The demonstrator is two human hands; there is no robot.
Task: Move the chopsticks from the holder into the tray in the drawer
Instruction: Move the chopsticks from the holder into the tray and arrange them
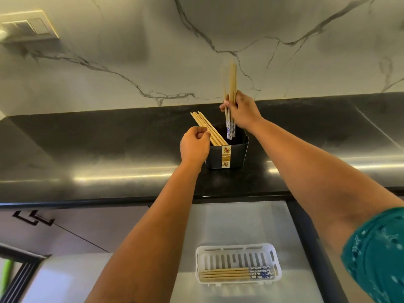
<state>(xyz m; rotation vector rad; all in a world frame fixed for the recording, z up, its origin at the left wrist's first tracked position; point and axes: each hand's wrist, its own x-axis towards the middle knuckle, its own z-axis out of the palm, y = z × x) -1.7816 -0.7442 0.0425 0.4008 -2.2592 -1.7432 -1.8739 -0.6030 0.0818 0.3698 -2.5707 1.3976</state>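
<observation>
Right grip: our right hand (241, 111) is curled round a bunch of chopsticks (232, 84), held nearly upright, plain ends up and blue-patterned ends down.
Bunch tips: the patterned ends hang just inside the mouth of the holder (231, 155), directly below our grip; we cannot tell whether they touch its floor.
Left grip: our left hand (194, 145), down and to the left of the right grip, has its fingers curled at the holder's left rim, against the leaning sticks; we cannot tell whether it actually pinches one.
Tray: nearest to us, far below the grip, a white slotted tray (237, 253) sits in the open drawer (218, 226).
Tray load: several chopsticks (229, 274) lie flat along the tray's near edge, patterned ends to the right.
Sleeve: a teal sleeve (378, 254) covers our right upper arm, at the lower right.
Holder: the black box with a gold flowered label stands on the dark counter (109, 149), just under the grip.
Leaning sticks: plain wooden chopsticks (207, 127) remain in the holder, slanting up to the left of the grip, beside our left hand.
Wall: behind the grip rises a marble backsplash (131, 62) with grey veins.
Switch: a wall plate (28, 27) sits far up and to the left of the grip.
</observation>
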